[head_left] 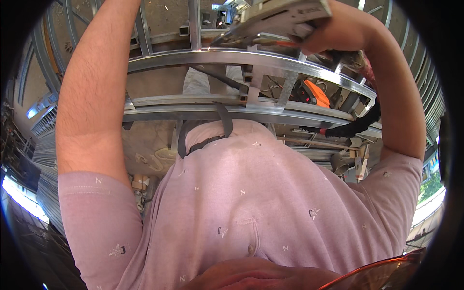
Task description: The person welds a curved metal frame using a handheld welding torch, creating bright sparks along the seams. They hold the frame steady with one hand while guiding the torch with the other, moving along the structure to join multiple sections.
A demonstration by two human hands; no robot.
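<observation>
Near the top right my right hand [333, 36] is closed around what looks like a welding torch [361, 64], its reddish grip showing by the wrist. From there a black sleeved cable [355, 128] curves down beneath my forearm. A worn grey flat tool or plate [285, 17] lies across the front of the hand and hides part of the torch. A small bright glow shows on the metal frame [193, 59] near the pointed end on the left. My left forearm [94, 92] reaches up past the upper edge, so that hand is out of sight.
Shiny square tubes form a ladder-like frame across my front. An orange and black machine [314, 93] stands below its rails. More curved metal tubes [420, 87] line the right side. A dark strap [224, 118] hangs at my waist, and scraps lie on the floor.
</observation>
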